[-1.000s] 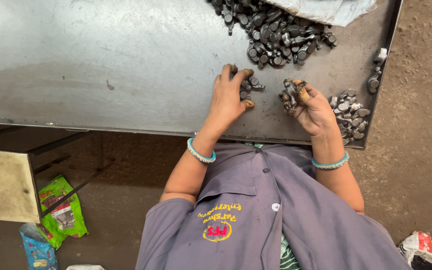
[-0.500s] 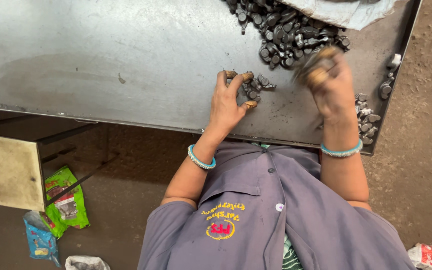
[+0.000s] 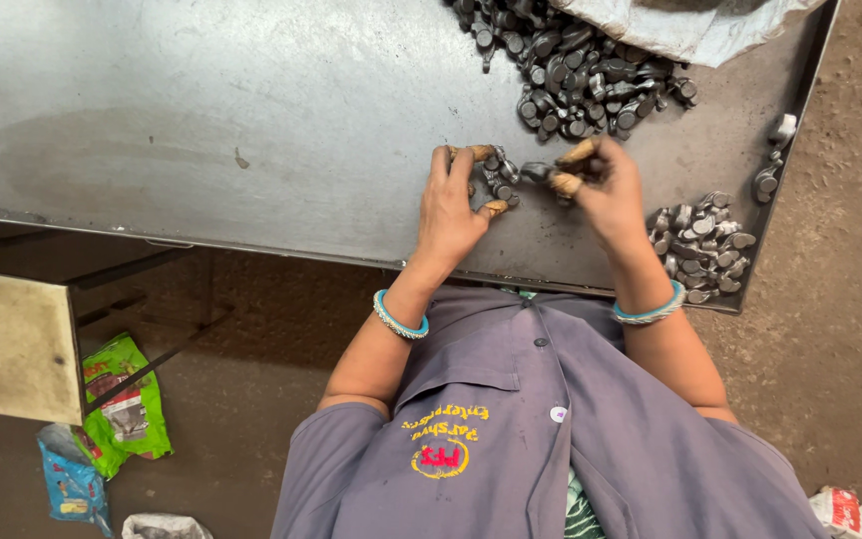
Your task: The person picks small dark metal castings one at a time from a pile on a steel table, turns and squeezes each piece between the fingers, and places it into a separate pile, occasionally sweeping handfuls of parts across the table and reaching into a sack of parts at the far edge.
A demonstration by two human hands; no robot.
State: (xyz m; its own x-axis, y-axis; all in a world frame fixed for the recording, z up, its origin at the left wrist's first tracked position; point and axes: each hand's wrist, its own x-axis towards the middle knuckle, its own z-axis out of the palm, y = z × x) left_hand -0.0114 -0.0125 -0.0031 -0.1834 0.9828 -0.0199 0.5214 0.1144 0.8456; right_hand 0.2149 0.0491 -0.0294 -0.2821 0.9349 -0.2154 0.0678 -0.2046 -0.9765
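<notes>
Grey steel tabletop [image 3: 202, 120]; left hand [image 3: 448, 205] rests fingers spread on small dark metal parts [image 3: 501, 180] near the front edge; right hand [image 3: 606, 185] pinches one; better taken singly.

A grey metal surface [image 3: 202, 110] with a raised rim carries a large heap of small dark metal parts [image 3: 581, 70] partly under a pale sack [image 3: 690, 25], a smaller pile [image 3: 700, 245] at one corner, and a few loose parts [image 3: 499, 175] between.
</notes>
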